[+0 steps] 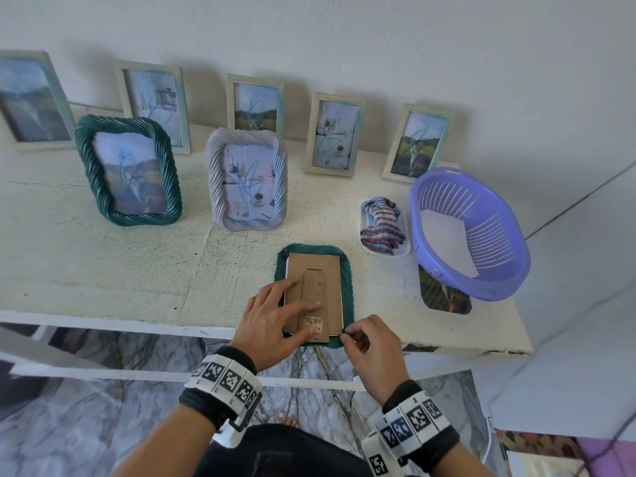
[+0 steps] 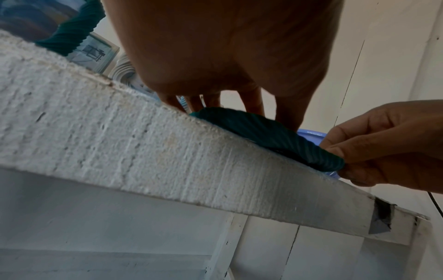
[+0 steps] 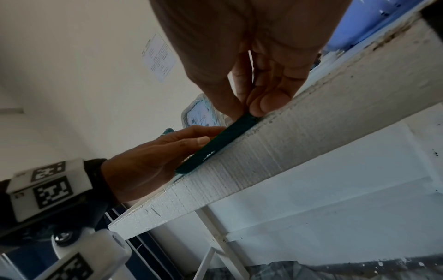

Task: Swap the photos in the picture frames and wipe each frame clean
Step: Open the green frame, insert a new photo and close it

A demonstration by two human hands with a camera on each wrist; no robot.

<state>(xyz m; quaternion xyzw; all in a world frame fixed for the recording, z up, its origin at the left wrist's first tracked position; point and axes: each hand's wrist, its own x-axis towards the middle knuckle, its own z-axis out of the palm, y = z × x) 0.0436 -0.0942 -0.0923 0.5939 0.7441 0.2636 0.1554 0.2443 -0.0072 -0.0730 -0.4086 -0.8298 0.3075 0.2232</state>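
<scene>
1. Head view: a green frame lies face down at the table's front edge, its cardboard back up. The left hand lies flat on the back with fingers straight, probably to pin the frame in place. The right hand pinches a small dark tab at the near right corner, likely a clip that locks the back. A cloth and a basket sit to the right, and a loose photo pokes out from under the basket.
2. Left wrist view: straight fingers press down on the frame, which slightly overhangs the edge.
3. Right wrist view: thumb and forefinger meet at the frame's corner; the tab itself is hidden, so I cannot tell how firmly it is held.
</scene>
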